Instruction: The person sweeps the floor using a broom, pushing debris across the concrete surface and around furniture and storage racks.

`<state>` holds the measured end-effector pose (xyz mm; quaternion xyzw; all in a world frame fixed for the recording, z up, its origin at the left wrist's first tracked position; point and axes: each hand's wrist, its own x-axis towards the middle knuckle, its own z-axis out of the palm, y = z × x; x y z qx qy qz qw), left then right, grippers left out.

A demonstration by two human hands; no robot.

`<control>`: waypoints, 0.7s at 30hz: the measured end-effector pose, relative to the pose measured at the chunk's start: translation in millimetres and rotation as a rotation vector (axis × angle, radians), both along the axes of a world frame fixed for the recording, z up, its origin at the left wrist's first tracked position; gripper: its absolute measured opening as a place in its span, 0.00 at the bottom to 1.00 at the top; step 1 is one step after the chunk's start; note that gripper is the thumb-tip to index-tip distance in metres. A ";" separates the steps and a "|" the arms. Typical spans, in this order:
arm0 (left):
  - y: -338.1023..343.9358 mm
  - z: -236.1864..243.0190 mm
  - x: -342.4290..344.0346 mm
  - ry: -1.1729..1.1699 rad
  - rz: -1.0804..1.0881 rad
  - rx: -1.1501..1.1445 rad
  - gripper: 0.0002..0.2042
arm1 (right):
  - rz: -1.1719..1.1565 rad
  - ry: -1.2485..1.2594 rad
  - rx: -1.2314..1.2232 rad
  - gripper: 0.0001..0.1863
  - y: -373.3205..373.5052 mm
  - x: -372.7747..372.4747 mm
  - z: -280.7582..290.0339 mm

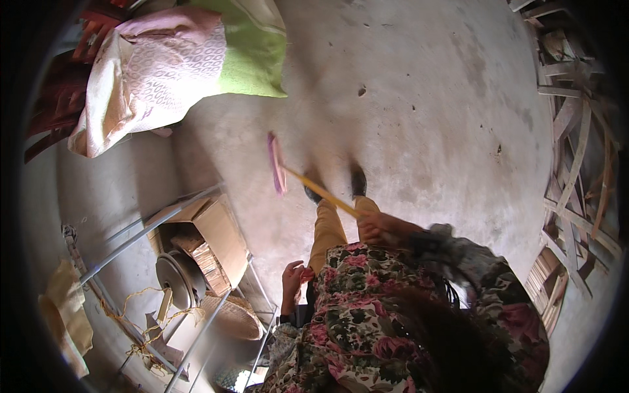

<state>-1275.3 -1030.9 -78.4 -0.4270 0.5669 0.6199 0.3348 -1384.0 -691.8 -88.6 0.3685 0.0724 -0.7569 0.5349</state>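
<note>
A broom with a thin yellow handle and a narrow pink-purple head reaches out to the left in front of my feet. My right hand is closed around the upper end of the handle, close to my waist. The broom's head is on or just above the grey concrete floor; which of the two I cannot tell. At my left side, by the hip, my left hand hangs with loosely bent fingers a little apart, and no object shows in it.
A metal frame rack to the left holds an open cardboard box, a round disc-shaped item and a woven basket. Pink and green cloths cover dark red furniture at far left. Wooden slats are piled along the right.
</note>
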 end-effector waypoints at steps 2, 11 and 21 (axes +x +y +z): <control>5.4 -1.7 0.8 0.003 -0.042 0.008 0.13 | 0.101 -0.009 -0.162 0.12 -29.8 -1.3 -39.9; 9.8 0.8 0.4 0.010 -0.103 0.012 0.14 | -0.026 0.279 0.141 0.11 143.4 -72.2 -59.1; 19.3 -3.4 -3.5 0.073 -0.100 0.033 0.14 | 0.041 0.526 0.986 0.31 152.3 -136.4 17.9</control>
